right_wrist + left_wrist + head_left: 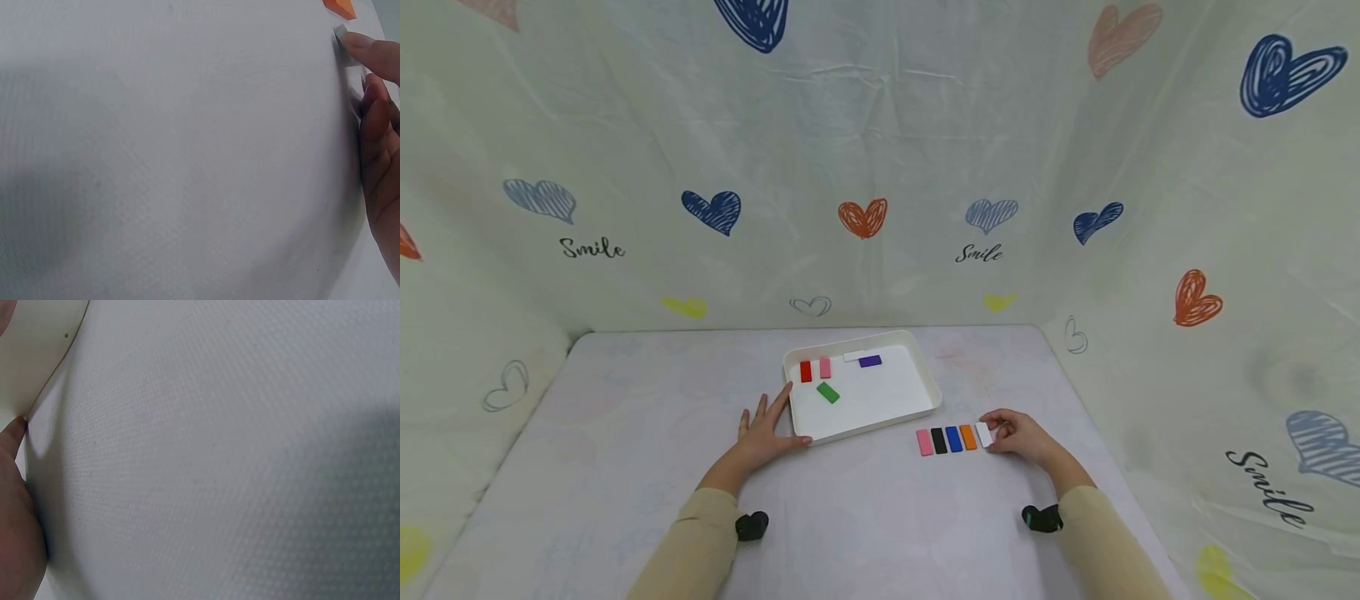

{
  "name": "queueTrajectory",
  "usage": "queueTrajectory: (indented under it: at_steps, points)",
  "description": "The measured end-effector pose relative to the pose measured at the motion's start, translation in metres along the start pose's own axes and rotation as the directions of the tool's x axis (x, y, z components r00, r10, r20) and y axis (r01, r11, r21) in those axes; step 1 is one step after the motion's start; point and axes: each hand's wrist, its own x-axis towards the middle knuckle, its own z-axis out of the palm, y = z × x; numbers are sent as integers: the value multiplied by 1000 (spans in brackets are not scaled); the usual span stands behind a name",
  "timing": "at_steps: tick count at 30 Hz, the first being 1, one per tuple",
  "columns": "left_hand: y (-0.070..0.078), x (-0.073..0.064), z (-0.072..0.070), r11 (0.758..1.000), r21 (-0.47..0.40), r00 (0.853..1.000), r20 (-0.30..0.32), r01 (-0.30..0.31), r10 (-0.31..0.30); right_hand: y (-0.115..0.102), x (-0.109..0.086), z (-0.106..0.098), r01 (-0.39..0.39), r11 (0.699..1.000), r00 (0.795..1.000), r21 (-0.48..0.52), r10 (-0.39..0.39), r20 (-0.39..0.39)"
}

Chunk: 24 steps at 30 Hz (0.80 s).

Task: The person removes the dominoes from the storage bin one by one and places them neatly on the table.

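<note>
Beige sleeves [692, 542] nearest; right hand [1021, 437] pinches the rightmost white block [983, 434]!
Looks light, stiff, perhaps slick, best held by its short ends; left hand [762, 438] splays against the tray [880, 396].

A thin white block [983, 435] ends a five-block row [953, 439] at right, near a shallow white tray [887, 393].

L hand [19, 525] & tray [44, 356] cut off in L-wrist view, R hand [382, 156] & orange blk [339, 8] in R-wrist, white blk [982, 434] partly hidden.
</note>
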Motion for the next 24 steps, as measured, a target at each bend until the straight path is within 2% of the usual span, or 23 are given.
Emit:
queueTrajectory:
  at_steps: [7, 15, 24]
  points:
    - [-1, 1, 2, 1000, 1, 1000, -1, 1, -1, 1, 1, 1, -50, 998, 998, -30, 49, -28]
    - [-1, 1, 2, 1000, 9, 1000, 9, 10, -11, 1, 1, -1, -45, 998, 999, -40, 44, -8]
    - [2, -1, 0, 1000, 4, 1000, 11, 11, -11, 1, 4, -2, -77, 995, 997, -56, 75, -23]
